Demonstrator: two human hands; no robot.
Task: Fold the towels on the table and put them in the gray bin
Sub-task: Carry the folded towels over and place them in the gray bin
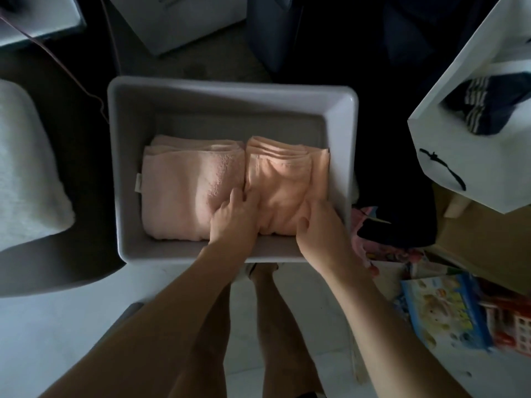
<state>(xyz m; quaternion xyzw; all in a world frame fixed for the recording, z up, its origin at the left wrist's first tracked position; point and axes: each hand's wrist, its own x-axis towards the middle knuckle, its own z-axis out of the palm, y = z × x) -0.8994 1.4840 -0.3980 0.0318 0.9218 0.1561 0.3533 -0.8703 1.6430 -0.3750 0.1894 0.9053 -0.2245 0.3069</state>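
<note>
The gray bin [230,96] stands on the floor in front of me. Two folded pink towels lie side by side inside it. The left towel [178,191] is a paler pink and lies flat. The right towel [281,179] is more peach, with several folded edges showing at its far end. My left hand [234,218] presses down with spread fingers along the seam between the two towels. My right hand [319,225] rests on the near right corner of the right towel, fingers curled over its edge by the bin's wall.
A white cushion [26,168] lies on a dark seat at the left. A white paper bag [474,110] with dark striped cloth stands at the right. Colourful boxes [445,308] sit on the floor at the lower right. My bare legs are below the bin.
</note>
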